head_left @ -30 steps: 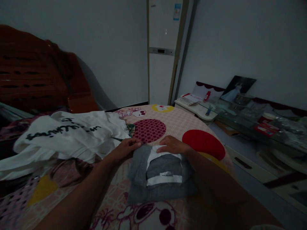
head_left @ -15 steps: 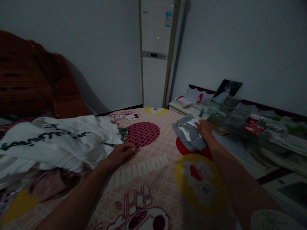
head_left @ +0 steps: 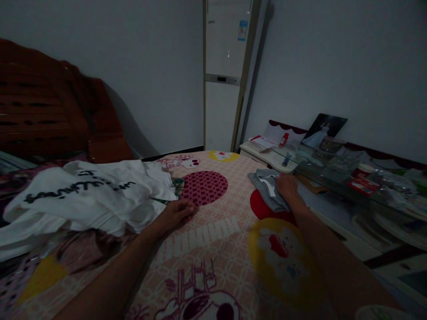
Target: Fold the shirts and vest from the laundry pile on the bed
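Note:
A folded grey garment [head_left: 267, 189] with a white band lies at the right edge of the bed, over a red circle on the patterned sheet [head_left: 213, 240]. My right hand [head_left: 287, 186] rests on its right side, fingers curled over the cloth. My left hand [head_left: 178, 211] lies flat on the sheet, fingers loosely apart, right beside a heap of white clothes [head_left: 90, 195] with black lettering. It holds nothing.
A dark wooden headboard [head_left: 50, 115] stands at the left. A tall white air conditioner [head_left: 223, 75] fills the corner. Right of the bed, a low white table [head_left: 276, 155] and a glass-topped cabinet [head_left: 353, 178] carry papers, a framed photo and small items.
My right hand carried the folded grey garment from the middle of the bed to its right edge and set it down. My left hand stayed by the white heap.

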The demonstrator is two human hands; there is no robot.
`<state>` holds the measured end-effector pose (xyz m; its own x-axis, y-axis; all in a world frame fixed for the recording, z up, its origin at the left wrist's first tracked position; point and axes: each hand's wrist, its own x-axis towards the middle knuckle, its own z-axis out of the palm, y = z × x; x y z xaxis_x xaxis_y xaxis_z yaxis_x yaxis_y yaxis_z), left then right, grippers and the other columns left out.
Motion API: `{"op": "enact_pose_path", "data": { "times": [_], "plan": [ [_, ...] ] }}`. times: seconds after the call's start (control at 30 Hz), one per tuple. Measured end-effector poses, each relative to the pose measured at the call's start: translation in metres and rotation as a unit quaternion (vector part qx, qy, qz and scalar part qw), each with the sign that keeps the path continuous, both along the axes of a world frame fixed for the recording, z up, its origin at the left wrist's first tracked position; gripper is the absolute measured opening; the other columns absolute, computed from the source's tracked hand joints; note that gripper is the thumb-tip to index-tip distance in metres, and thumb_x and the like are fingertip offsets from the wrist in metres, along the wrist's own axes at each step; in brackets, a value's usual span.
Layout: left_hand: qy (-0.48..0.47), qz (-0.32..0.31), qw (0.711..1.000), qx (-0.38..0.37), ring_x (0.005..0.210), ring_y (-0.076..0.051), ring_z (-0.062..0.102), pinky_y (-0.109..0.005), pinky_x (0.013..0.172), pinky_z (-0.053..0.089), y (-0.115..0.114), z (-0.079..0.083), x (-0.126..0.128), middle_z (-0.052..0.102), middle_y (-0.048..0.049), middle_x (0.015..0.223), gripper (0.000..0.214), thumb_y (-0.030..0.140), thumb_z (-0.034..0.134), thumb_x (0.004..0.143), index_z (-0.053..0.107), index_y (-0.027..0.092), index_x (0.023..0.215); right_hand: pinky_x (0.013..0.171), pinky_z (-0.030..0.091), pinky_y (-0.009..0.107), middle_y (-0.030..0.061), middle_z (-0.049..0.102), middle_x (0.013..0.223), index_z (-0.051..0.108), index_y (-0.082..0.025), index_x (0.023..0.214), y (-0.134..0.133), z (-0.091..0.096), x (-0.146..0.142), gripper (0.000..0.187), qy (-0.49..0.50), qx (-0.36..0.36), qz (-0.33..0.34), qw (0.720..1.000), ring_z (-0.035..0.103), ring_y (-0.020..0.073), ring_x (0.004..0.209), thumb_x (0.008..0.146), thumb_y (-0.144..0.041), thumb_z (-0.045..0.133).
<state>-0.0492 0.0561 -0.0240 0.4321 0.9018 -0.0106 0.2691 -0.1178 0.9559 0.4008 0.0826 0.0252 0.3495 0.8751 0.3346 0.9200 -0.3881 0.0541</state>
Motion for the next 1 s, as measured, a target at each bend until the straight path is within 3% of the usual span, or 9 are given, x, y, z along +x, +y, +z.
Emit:
{"op": "enact_pose_path", "data": {
  "times": [0.07,0.17,0.23,0.33,0.43,0.53,0.63,0.83,1.0],
  "plan": [
    [-0.003,-0.002,1.000,0.006,0.056,-0.011,0.053,-0.020,0.050,0.039,-0.002,0.001,0.001,0.060,-0.0002,0.066,0.038,0.053,0.063,0.078,0.061,0.015,0.079,0.095,0.042,0.036,0.0190,0.067,0.119,0.065,-0.011,0.120,-0.001,-0.007,-0.017,0.041,-0.010,0.001,0.073,0.997,0.060,0.0261,0.114,0.101,-0.030,0.034],
    [-0.005,-0.003,1.000,0.025,0.056,-0.010,0.053,-0.020,0.051,0.039,-0.005,0.004,0.004,0.060,0.0000,0.067,0.033,0.048,0.063,0.078,0.061,0.015,0.078,0.095,0.041,0.037,0.0176,0.066,0.120,0.061,-0.014,0.127,-0.003,-0.019,-0.039,0.040,-0.003,-0.062,0.147,0.987,0.061,0.0259,0.111,0.099,-0.031,0.039],
    [-0.003,0.002,0.999,0.041,0.056,-0.011,0.054,-0.020,0.052,0.040,-0.007,0.003,0.006,0.060,0.0001,0.065,0.029,0.044,0.060,0.079,0.061,0.015,0.077,0.093,0.042,0.040,0.0185,0.066,0.118,0.061,-0.014,0.127,-0.004,-0.023,-0.048,0.040,0.003,-0.091,0.147,0.985,0.062,0.0277,0.108,0.097,-0.032,0.041],
    [0.001,0.013,0.998,0.065,0.056,-0.011,0.055,-0.021,0.053,0.041,-0.008,0.001,0.008,0.060,-0.0002,0.063,0.022,0.037,0.058,0.079,0.061,0.015,0.075,0.095,0.040,0.042,0.0202,0.065,0.118,0.063,-0.013,0.121,-0.005,-0.021,-0.066,0.038,0.002,-0.062,0.131,0.989,0.060,0.0296,0.111,0.097,-0.033,0.041],
    [0.021,0.024,0.996,0.088,0.056,-0.013,0.056,-0.022,0.055,0.041,-0.009,0.001,0.009,0.060,-0.0003,0.060,0.018,0.030,0.053,0.081,0.061,0.015,0.073,0.100,0.038,0.039,0.0181,0.063,0.123,0.065,-0.014,0.118,-0.010,-0.019,-0.104,0.036,0.017,-0.025,0.220,0.975,0.056,0.0273,0.117,0.097,-0.029,0.040],
    [0.075,0.061,0.984,0.149,0.059,-0.013,0.056,-0.023,0.059,0.041,-0.010,0.002,0.009,0.061,0.0002,0.060,0.016,0.022,0.050,0.081,0.062,0.016,0.073,0.098,0.040,0.031,0.0135,0.069,0.113,0.071,-0.017,0.101,-0.021,-0.033,-0.153,0.031,0.088,-0.078,0.337,0.934,0.060,0.0216,0.111,0.095,-0.021,0.040],
    [0.151,0.120,0.959,0.208,0.067,-0.015,0.058,-0.024,0.066,0.042,-0.010,0.006,0.006,0.065,-0.0013,0.069,0.015,0.016,0.050,0.080,0.065,0.016,0.076,0.102,0.040,0.033,0.0138,0.066,0.123,0.070,-0.016,0.109,-0.031,-0.057,-0.185,0.030,0.127,-0.039,0.342,0.930,0.058,0.0228,0.117,0.094,-0.022,0.045],
    [0.273,0.263,0.888,0.261,0.089,-0.021,0.061,-0.031,0.081,0.044,-0.007,0.016,-0.013,0.067,-0.0101,0.096,0.024,0.010,0.047,0.086,0.068,0.014,0.095,0.107,0.040,0.040,0.0131,0.063,0.129,0.068,-0.018,0.117,-0.036,-0.083,-0.184,0.033,0.138,0.054,0.345,0.927,0.055,0.0248,0.123,0.093,-0.021,0.046],
    [0.369,0.279,0.845,0.267,0.096,-0.023,0.058,-0.032,0.086,0.043,-0.002,0.016,-0.026,0.064,-0.0126,0.097,0.028,0.002,0.045,0.082,0.067,0.012,0.096,0.106,0.042,0.041,0.0140,0.063,0.129,0.069,-0.016,0.115,-0.033,-0.082,-0.179,0.034,0.168,0.064,0.355,0.918,0.056,0.0257,0.121,0.092,-0.022,0.045]
  ]
}}
